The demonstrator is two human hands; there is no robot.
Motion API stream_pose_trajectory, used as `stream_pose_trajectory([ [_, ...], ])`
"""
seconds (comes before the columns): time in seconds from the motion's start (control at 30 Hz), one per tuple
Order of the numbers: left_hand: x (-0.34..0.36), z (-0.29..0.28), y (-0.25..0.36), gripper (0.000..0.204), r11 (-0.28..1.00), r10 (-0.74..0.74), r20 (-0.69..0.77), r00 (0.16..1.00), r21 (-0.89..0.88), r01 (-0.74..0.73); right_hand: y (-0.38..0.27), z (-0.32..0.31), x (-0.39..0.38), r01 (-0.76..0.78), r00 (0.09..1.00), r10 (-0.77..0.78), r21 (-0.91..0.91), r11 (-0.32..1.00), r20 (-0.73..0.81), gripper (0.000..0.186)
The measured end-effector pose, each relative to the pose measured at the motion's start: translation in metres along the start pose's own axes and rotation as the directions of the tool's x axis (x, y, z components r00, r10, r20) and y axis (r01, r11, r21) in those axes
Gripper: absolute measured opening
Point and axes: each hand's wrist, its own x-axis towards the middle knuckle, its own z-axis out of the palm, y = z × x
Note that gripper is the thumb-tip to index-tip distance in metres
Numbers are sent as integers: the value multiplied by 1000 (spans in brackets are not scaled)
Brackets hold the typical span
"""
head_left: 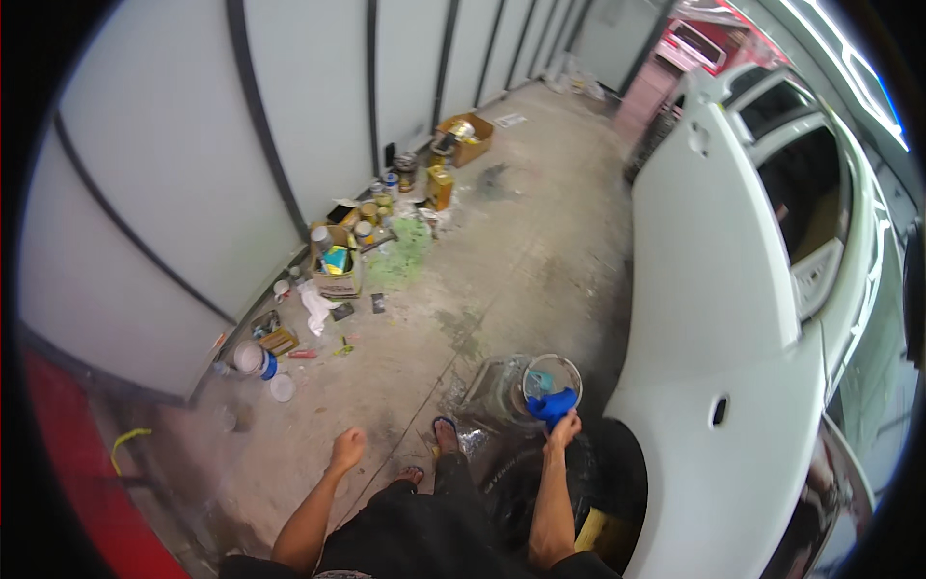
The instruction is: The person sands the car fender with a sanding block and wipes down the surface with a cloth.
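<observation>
My right hand is closed on a blue cloth, which hangs over the near rim of a round bucket. Inside the bucket lies something teal, too small to name. The bucket sits on or against a greyish, clear-looking box on the floor. My left hand is held out over the concrete floor, its fingers curled in, with nothing visible in them. A white car body stands close by on the right, and a dark tyre lies beside my right forearm.
Along the grey panel wall stand cardboard boxes, several paint cans and a yellow tin. A white rag and a white tub lie nearer on the left. Green paint stains mark the floor.
</observation>
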Motion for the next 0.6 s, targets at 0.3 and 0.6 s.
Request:
stream_pose_trajectory([
  [0.3,-201,22,-102,40,786,-610,371,700,392,477,105,12,110,-670,732,557,265,694,391,105],
  [0.6,-233,113,-58,45,871,-488,87,868,-5,491,193,76,187,-658,740,612,112,745,279,100],
])
